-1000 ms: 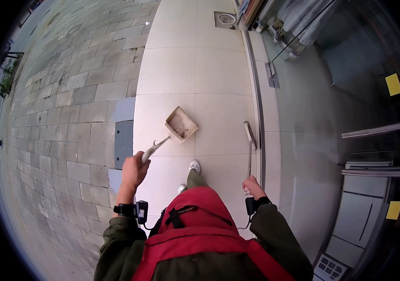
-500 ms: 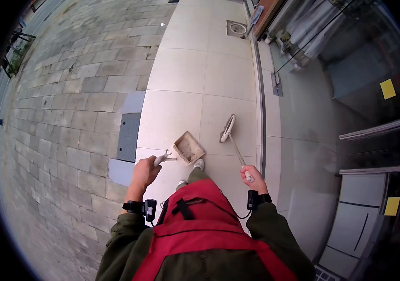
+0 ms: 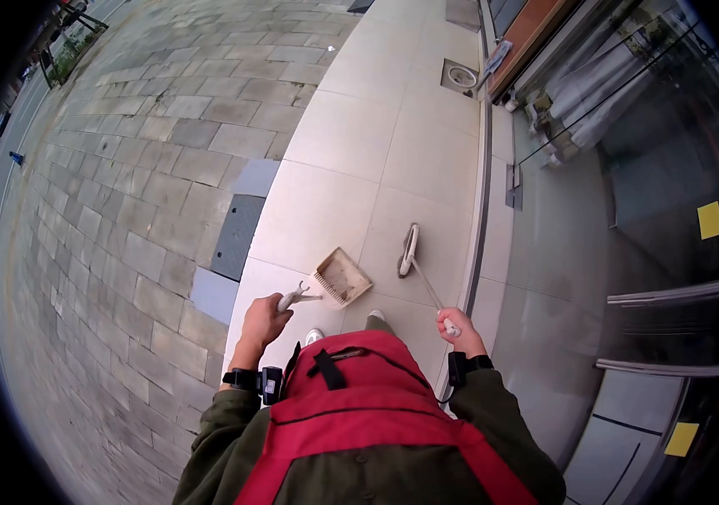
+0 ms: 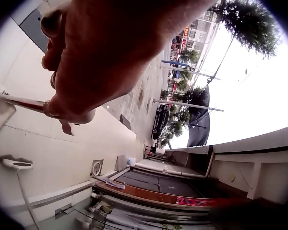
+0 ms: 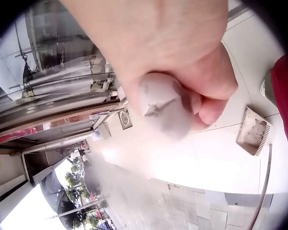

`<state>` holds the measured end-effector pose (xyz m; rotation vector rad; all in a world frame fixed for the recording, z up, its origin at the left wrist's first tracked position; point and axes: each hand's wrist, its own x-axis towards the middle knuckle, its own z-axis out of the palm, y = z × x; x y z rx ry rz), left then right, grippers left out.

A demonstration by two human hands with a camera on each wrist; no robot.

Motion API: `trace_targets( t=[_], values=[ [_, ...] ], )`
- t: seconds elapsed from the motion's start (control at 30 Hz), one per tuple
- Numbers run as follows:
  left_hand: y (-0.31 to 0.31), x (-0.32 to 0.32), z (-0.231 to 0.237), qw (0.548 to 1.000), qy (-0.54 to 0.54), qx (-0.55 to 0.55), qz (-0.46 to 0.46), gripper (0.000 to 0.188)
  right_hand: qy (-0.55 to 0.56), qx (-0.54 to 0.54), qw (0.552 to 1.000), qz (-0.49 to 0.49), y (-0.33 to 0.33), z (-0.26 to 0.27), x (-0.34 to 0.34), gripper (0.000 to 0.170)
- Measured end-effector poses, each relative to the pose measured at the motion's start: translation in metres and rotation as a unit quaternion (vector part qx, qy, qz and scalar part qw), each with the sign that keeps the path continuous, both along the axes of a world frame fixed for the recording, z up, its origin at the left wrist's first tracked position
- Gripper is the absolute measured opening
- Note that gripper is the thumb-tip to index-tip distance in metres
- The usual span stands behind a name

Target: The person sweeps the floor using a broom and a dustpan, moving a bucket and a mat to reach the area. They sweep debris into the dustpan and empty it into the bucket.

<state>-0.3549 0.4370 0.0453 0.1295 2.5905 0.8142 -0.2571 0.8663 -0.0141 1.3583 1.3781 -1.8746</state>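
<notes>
My left hand (image 3: 263, 322) grips the upper end of a long-handled dustpan (image 3: 328, 289), where a pale hook sticks out past the fingers. The pan is cream-coloured, with comb teeth along one edge and dark dirt inside, and sits low in front of the feet. In my right hand (image 3: 462, 331) is a broom handle (image 3: 428, 290), its rounded white end (image 5: 165, 110) poking out of the fist in the right wrist view. The broom's narrow white head (image 3: 410, 250) with dark bristles is over the tiles, right of the pan and apart from it.
Pale tiles (image 3: 326, 194) form a walkway, with grey paving (image 3: 157, 177) on the left. A door sill (image 3: 483, 202) and glass shopfront (image 3: 561, 244) run along the right. A round drain cover (image 3: 461, 77) lies farther ahead. A red bag (image 3: 351, 370) hangs at the front of the body.
The broom head has swung left from beside the sill toward the dustpan. The dustpan is closer to the feet, the feet have shifted, and the head view has turned somewhat.
</notes>
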Motion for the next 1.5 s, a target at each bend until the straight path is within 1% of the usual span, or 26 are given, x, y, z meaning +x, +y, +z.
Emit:
trace_targets(
  t=[0.07, 0.1, 0.2, 0.27, 0.3, 0.33, 0.4, 0.43, 0.5, 0.57, 0.63, 0.7, 0.77, 0.83, 0.9, 0.93, 1.0, 1.03, 1.07, 1.13, 1.2, 1.23, 1.33, 1.37, 1.47, 1.5],
  values=[
    [0.008, 0.004, -0.001, 1.000, -0.001, 0.000, 0.007, 0.023, 0.027, 0.005, 0.999, 0.028, 0.035, -0.017, 0.002, 0.012],
    [0.014, 0.013, -0.010, 1.000, 0.000, -0.001, 0.011, 0.023, 0.038, 0.052, 0.998, 0.027, 0.045, -0.023, 0.000, 0.027],
    [0.030, 0.016, -0.002, 0.999, 0.001, -0.013, 0.043, 0.020, 0.037, 0.142, 0.985, 0.095, 0.086, -0.048, -0.026, 0.041],
    [0.035, 0.018, -0.012, 0.998, 0.006, -0.031, 0.057, 0.018, 0.027, 0.206, 0.964, 0.167, 0.118, -0.089, -0.056, 0.041],
    [0.040, 0.017, -0.012, 0.997, 0.009, -0.041, 0.067, 0.017, 0.025, 0.236, 0.950, 0.204, 0.120, -0.092, -0.075, 0.041],
    [0.043, 0.020, -0.017, 0.996, 0.004, -0.055, 0.067, 0.015, 0.008, 0.241, 0.950, 0.197, 0.117, -0.102, -0.089, 0.045],
    [0.056, 0.015, -0.008, 0.994, -0.017, -0.084, 0.067, 0.011, -0.033, 0.249, 0.950, 0.184, 0.107, -0.103, -0.119, 0.052],
    [0.059, 0.011, -0.006, 0.992, -0.017, -0.103, 0.069, 0.011, -0.046, 0.223, 0.946, 0.230, 0.104, -0.123, -0.130, 0.049],
    [0.061, 0.005, -0.003, 0.990, -0.019, -0.114, 0.078, 0.011, -0.042, 0.162, 0.962, 0.214, 0.075, -0.153, -0.130, 0.045],
    [0.058, 0.008, -0.009, 0.989, -0.023, -0.119, 0.079, 0.011, -0.033, 0.116, 0.975, 0.187, 0.022, -0.159, -0.101, 0.043],
    [0.054, 0.007, -0.010, 0.990, -0.030, -0.108, 0.080, 0.011, -0.036, 0.091, 0.973, 0.209, -0.023, -0.135, -0.073, 0.041],
    [0.055, 0.005, -0.007, 0.991, -0.022, -0.107, 0.077, 0.011, -0.034, 0.054, 0.979, 0.195, -0.037, -0.122, -0.053, 0.040],
    [0.056, 0.004, -0.007, 0.991, -0.019, -0.107, 0.077, 0.011, -0.029, 0.001, 0.982, 0.184, -0.029, -0.102, -0.046, 0.041],
    [0.057, 0.008, -0.007, 0.991, -0.019, -0.103, 0.079, 0.011, -0.018, -0.067, 0.981, 0.181, 0.004, -0.074, -0.051, 0.045],
    [0.055, 0.011, -0.008, 0.991, -0.020, -0.105, 0.077, 0.011, -0.007, -0.013, 0.988, 0.153, 0.010, -0.019, -0.058, 0.033],
    [0.054, 0.014, -0.009, 0.991, -0.022, -0.106, 0.078, 0.011, -0.002, 0.013, 0.990, 0.141, 0.012, -0.003, -0.062, 0.027],
    [0.056, 0.024, -0.009, 0.992, -0.023, -0.098, 0.080, 0.011, 0.014, 0.057, 0.982, 0.181, 0.023, -0.005, -0.070, 0.035],
    [0.057, 0.029, -0.008, 0.992, -0.023, -0.096, 0.081, 0.011, 0.024, 0.077, 0.976, 0.202, 0.028, -0.011, -0.077, 0.039],
    [0.058, 0.034, -0.005, 0.992, -0.029, -0.096, 0.080, 0.010, 0.025, 0.108, 0.964, 0.241, 0.035, -0.025, -0.089, 0.048],
    [0.057, 0.046, -0.002, 0.993, -0.029, -0.083, 0.082, 0.010, 0.028, 0.167, 0.934, 0.315, 0.041, -0.069, -0.116, 0.065],
    [0.051, 0.063, -0.006, 0.992, -0.026, -0.059, 0.107, 0.011, 0.013, 0.216, 0.907, 0.362, 0.036, -0.115, -0.144, 0.075],
    [0.048, 0.070, -0.004, 0.991, -0.032, -0.050, 0.123, 0.012, 0.006, 0.240, 0.892, 0.384, 0.029, -0.124, -0.155, 0.081],
    [0.039, 0.087, 0.006, 0.984, -0.036, -0.016, 0.176, 0.015, 0.037, 0.229, 0.916, 0.327, -0.010, -0.135, -0.153, 0.076],
    [0.036, 0.091, 0.010, 0.981, -0.038, -0.009, 0.189, 0.015, 0.012, 0.215, 0.907, 0.361, -0.022, -0.132, -0.149, 0.074],
    [0.022, 0.100, 0.016, 0.980, -0.043, -0.010, 0.196, 0.016, 0.022, 0.245, 0.808, 0.535, -0.022, -0.170, -0.100, 0.074],
    [0.018, 0.104, 0.015, 0.980, -0.042, -0.011, 0.193, 0.017, 0.050, 0.265, 0.782, 0.561, -0.014, -0.174, -0.072, 0.069]
  ],
)
